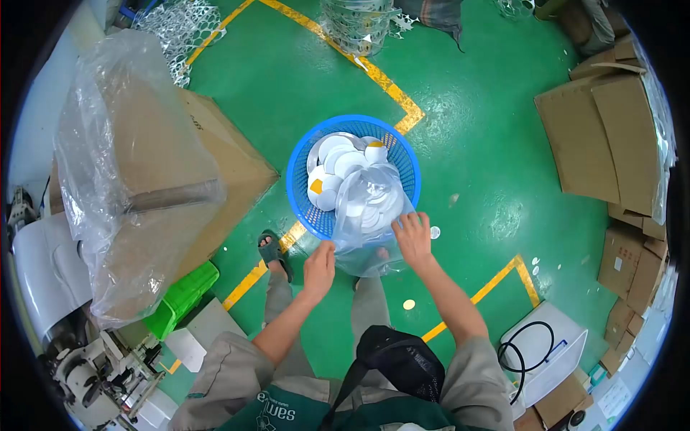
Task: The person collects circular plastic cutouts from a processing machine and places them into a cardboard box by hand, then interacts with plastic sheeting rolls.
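A clear plastic bag (358, 253) with several white discs inside leans over the near rim of a round blue basket (302, 208). My left hand (319, 270) is closed at the left edge of the bag's mouth, its fingers pinched on the film. On the opposite side, my right hand (413, 235) is closed on the bag's right edge, fingers bent over it. Loose white discs (335, 154) fill the basket beside the bag, and a few bear yellow-orange patches. The basket stands on the floor in front of my feet.
A large carton (230, 165) draped in clear plastic sheeting (136, 215) stands at left, with a green bin (183, 298) below it. Cartons (596, 136) line the right side. A white tub (550, 352) with a black hose is at lower right. Perforated sheet scrap (356, 25) lies ahead.
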`<action>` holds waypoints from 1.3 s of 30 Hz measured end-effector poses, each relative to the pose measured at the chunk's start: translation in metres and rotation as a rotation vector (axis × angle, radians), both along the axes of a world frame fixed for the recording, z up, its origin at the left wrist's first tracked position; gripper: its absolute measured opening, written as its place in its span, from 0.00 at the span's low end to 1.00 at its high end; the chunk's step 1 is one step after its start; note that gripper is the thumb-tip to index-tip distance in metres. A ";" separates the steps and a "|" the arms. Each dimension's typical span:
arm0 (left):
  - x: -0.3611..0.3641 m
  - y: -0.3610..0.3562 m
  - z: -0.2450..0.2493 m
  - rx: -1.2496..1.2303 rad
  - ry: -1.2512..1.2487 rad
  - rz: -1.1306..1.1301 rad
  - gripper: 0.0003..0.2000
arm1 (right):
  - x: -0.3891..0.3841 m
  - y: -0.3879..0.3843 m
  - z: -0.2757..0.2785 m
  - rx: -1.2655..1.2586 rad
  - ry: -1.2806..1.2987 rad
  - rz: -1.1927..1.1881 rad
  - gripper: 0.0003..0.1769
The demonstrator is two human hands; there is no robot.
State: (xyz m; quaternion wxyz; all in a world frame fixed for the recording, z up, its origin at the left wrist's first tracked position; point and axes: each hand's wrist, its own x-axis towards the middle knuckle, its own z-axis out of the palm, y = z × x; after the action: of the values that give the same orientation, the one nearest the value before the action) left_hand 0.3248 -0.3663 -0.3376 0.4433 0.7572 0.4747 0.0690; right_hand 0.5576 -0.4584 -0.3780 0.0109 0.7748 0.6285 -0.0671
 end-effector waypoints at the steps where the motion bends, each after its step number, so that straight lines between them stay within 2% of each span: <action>1: 0.001 0.002 0.005 0.095 0.038 -0.094 0.06 | 0.006 0.003 -0.023 -0.130 0.062 0.092 0.12; 2: 0.000 0.006 0.009 0.190 0.079 -0.192 0.09 | 0.017 0.015 -0.027 -0.009 0.260 -0.192 0.12; 4: -0.005 0.015 0.010 0.111 0.278 -0.211 0.15 | 0.045 0.033 -0.028 0.227 0.644 -0.744 0.13; 6: -0.005 0.025 0.010 0.046 0.443 -0.229 0.20 | 0.064 0.027 -0.031 0.170 1.041 -0.916 0.15; 7: 0.000 0.027 0.004 0.130 0.352 -0.106 0.20 | 0.071 0.028 -0.031 0.139 1.240 -0.997 0.15; 8: 0.006 0.027 -0.005 0.213 0.259 0.017 0.20 | 0.075 0.022 -0.030 0.018 1.193 -0.946 0.16; 9: 0.011 0.029 -0.011 0.295 0.169 0.140 0.20 | 0.074 0.024 -0.015 0.061 1.177 -0.941 0.16; 11: 0.020 0.041 -0.015 0.325 0.094 0.092 0.14 | 0.066 0.026 0.009 0.138 1.150 -0.938 0.16; 13: 0.025 0.050 -0.033 0.290 0.045 -0.002 0.11 | 0.066 0.028 0.020 0.222 0.984 -0.698 0.15; 14: 0.031 0.053 -0.041 -0.040 -0.129 0.210 0.10 | 0.068 0.028 0.022 0.261 0.895 -0.577 0.14; 16: 0.041 0.055 -0.049 -0.704 -0.476 0.630 0.08 | 0.074 0.027 0.011 0.296 1.228 -0.815 0.12; 19: 0.040 0.052 -0.052 -1.052 -0.642 0.883 0.07 | 0.078 0.021 -0.006 0.296 1.697 -1.154 0.11; 22: 0.036 0.048 -0.073 -1.288 -0.720 1.023 0.07 | 0.089 0.002 -0.046 0.236 2.052 -1.420 0.14; 24: 0.018 0.051 -0.094 -1.455 -0.697 0.822 0.07 | 0.092 -0.002 -0.052 0.194 2.187 -1.563 0.17; 26: 0.001 0.056 -0.109 -1.613 -0.650 0.618 0.07 | 0.103 -0.013 -0.054 0.136 2.142 -1.548 0.16; 29: -0.003 0.069 -0.116 -1.658 -0.733 0.569 0.07 | 0.111 -0.015 -0.051 0.106 2.076 -1.602 0.14; 30: 0.019 0.071 -0.094 -1.491 -0.610 0.788 0.08 | 0.109 -0.015 -0.051 0.097 2.058 -1.634 0.13; 33: 0.032 0.069 -0.104 -1.435 -0.771 0.700 0.09 | 0.104 -0.027 -0.077 0.421 2.818 -1.039 0.08; 36: 0.031 0.068 -0.088 -1.014 -0.433 0.510 0.08 | 0.092 -0.024 -0.053 0.601 2.302 -1.410 0.06; 38: 0.017 0.059 -0.081 -0.729 -0.258 0.387 0.07 | 0.083 -0.028 -0.026 0.433 1.918 -1.282 0.05; 39: 0.010 0.054 -0.075 -0.611 -0.056 0.308 0.07 | 0.080 -0.034 -0.019 0.358 1.724 -1.212 0.05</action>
State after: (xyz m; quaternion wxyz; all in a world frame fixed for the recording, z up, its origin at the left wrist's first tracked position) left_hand 0.3351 -0.3125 -0.4130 0.6471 0.5065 0.5698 0.0106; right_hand 0.6374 -0.4928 -0.3966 -0.5863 0.6392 -0.0653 -0.4933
